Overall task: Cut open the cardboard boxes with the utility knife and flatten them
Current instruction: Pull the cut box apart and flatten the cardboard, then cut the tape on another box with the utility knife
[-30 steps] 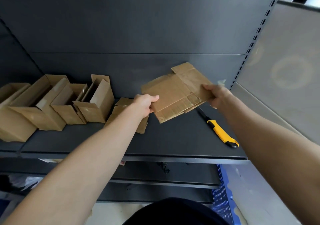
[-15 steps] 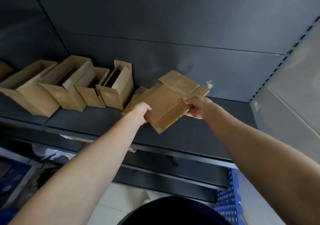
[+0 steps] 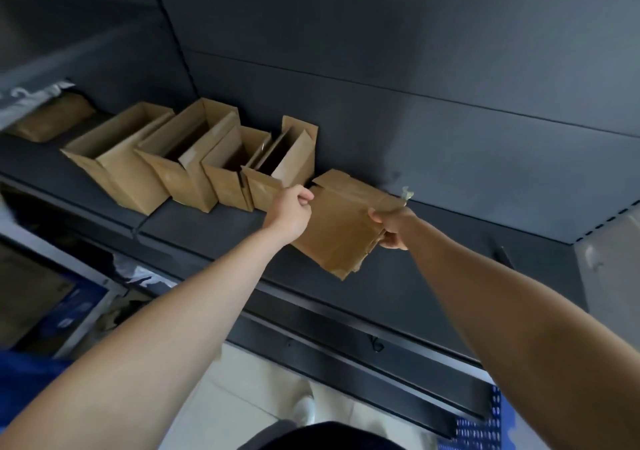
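Note:
A flattened brown cardboard box lies low over the dark shelf, tilted toward me. My right hand pinches its right edge. My left hand is at its left edge with fingers curled; the grip itself is hidden behind the hand. Several open cardboard boxes stand in a row on the shelf to the left, the nearest one touching distance from my left hand. The utility knife is hidden; only a dark tip shows right of my right forearm.
The shelf's dark back panel rises just behind the boxes. A grey side panel closes the shelf on the right. Another brown package lies at the far left. Lower shelves and a blue crate sit below.
The flattened box has been folded smaller and brought down leftward to the shelf beside the standing boxes. My view has swung left, and the yellow knife has slipped behind my right arm.

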